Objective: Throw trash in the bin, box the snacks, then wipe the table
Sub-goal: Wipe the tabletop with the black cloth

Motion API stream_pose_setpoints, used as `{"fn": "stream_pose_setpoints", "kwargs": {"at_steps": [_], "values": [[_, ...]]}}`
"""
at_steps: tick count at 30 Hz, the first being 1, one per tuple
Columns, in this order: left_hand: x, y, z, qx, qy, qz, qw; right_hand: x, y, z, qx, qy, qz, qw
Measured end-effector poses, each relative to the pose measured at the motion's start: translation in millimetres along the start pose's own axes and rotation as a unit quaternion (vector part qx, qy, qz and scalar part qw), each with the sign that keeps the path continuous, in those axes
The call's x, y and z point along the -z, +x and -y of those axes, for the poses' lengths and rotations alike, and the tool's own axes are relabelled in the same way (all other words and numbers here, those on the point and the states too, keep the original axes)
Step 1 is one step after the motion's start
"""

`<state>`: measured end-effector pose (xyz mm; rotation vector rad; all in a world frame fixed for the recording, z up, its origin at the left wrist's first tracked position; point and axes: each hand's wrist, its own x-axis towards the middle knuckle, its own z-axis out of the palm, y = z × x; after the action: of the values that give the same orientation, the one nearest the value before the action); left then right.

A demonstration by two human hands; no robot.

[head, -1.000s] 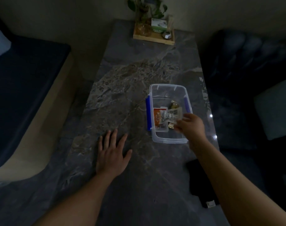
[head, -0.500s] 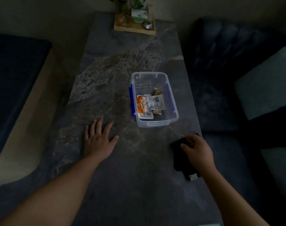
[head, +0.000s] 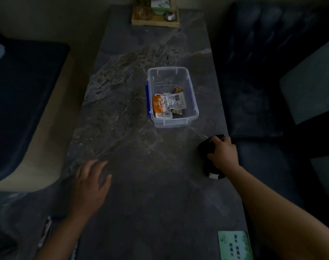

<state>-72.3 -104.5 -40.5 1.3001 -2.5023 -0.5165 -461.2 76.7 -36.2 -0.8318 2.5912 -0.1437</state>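
Note:
A clear plastic box [head: 194, 113] with blue clips stands on the dark marble table [head: 133, 147], right of centre. Inside lie several snack packets [head: 167, 104], one orange and white. At the table's right edge a black cloth [head: 205, 147] lies bunched, and my right hand [head: 222, 153] grips its top, fingers curled over it. A white tag of the cloth shows below the wrist. My left hand [head: 91, 182] hovers low over the table at the left, fingers apart and holding nothing; it looks blurred.
A wooden tray [head: 155, 22] with a green box and small items sits at the table's far end. A green printed card [head: 233, 244] lies at the near right corner. Dark sofas flank the table left [head: 19, 94] and right [head: 268, 72].
My right hand left the box, dropped to the black cloth and closed on it, bunching it. My left hand lifted slightly off the table and drew back toward me.

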Motion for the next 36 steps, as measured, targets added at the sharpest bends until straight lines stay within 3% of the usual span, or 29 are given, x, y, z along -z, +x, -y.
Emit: {"fn": "stream_pose_setpoints", "kwargs": {"at_steps": [6,9,14,18,20,25,27,30,32,36], "values": [[15,-90,38,-0.014,0.069,0.020,0.997,31,-34,-14,-0.007,0.198,-0.066,0.978],[12,-110,45,-0.035,0.095,0.046,0.994,36,-96,-26,-0.001,0.225,-0.089,0.970],[-2,-133,44,-0.061,0.106,0.148,0.981,-21,-215,-21,0.055,0.101,-0.114,0.987],[-3,-138,50,-0.077,0.120,0.168,0.975,-107,-275,7,0.104,-0.008,-0.016,0.994],[-2,-136,45,-0.084,0.122,0.164,0.975,-135,-278,9,0.105,-0.020,0.001,0.994],[-9,-138,51,-0.091,0.142,0.149,0.974,-152,-282,16,0.049,0.077,-0.083,0.992],[-13,-140,53,-0.099,0.147,0.146,0.973,-165,-307,30,0.095,0.105,-0.069,0.987],[-16,-139,54,-0.102,0.154,0.127,0.974,-202,-350,56,0.207,-0.020,-0.038,0.977],[-17,-141,55,-0.108,0.160,0.122,0.973,-212,-346,62,0.187,-0.069,-0.058,0.978],[-20,-141,56,-0.111,0.166,0.104,0.974,-183,-293,42,0.092,-0.062,-0.096,0.989]]}}
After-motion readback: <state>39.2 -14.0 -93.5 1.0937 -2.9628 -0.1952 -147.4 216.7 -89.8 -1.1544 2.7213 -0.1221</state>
